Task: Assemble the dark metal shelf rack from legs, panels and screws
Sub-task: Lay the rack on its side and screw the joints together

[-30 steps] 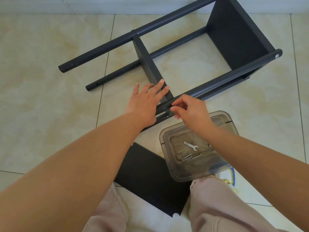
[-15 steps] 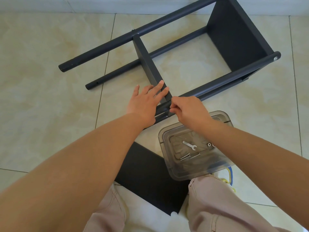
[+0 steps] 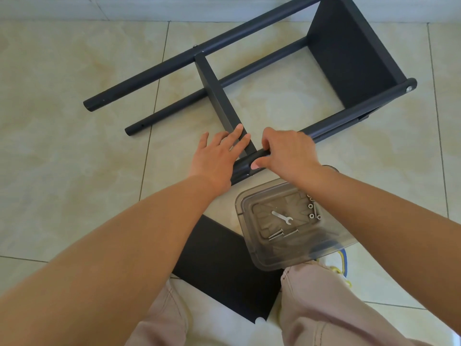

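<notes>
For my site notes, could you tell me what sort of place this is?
Probably a room at home: glossy beige floor tiles, a pale wall, and a rack being assembled on the floor rather than a bench.

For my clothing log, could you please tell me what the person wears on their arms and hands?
Nothing: the left hand and right hand are bare, without gloves, rings or a watch, and both forearms show no sleeves.

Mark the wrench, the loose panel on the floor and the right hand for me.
wrench (image 3: 282,217): head view, middle of its handle.
loose panel (image 3: 219,265): head view, bare flat face.
right hand (image 3: 289,152): head view, back of the hand.
</notes>
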